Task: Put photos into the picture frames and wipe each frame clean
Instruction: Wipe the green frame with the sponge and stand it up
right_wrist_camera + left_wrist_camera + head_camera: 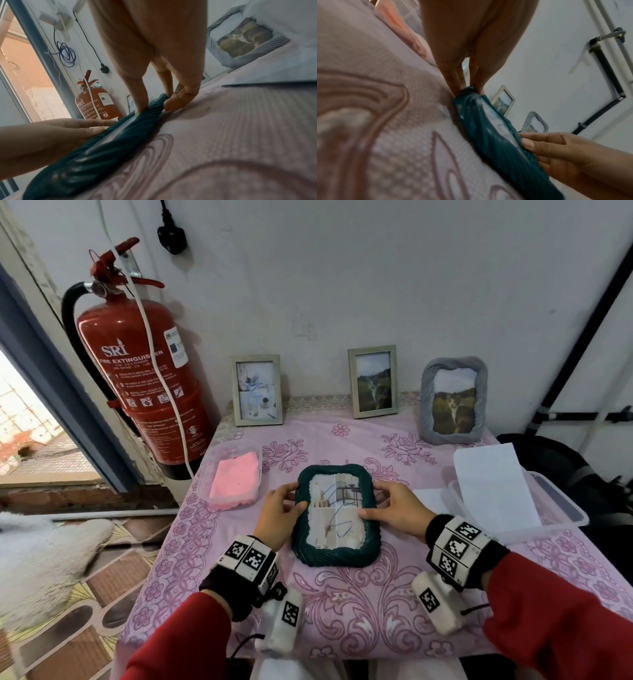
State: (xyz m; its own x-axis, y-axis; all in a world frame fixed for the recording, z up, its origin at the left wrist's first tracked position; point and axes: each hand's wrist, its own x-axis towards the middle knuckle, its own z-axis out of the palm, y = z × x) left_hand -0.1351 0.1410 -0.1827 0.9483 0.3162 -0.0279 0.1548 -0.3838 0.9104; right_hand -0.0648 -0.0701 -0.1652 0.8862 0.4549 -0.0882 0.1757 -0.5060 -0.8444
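The right hand (pixel 150 54) reaches down from the top, its thumb and fingertips (pixel 173 104) pinching the far edge of the dark green ribbed picture frame (pixel 96 146), which lies on the pink patterned tablecloth (pixel 231 135). The left hand (pixel 48 135) comes in from the left, fingers laid against the frame's opposite edge. Behind stand a red fire extinguisher (pixel 96 105) by the wall and a grey ribbed frame with a cat photo (pixel 243 39).

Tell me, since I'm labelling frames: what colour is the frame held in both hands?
Dark teal green frame, with a ribbed surface; the head view shows it best.
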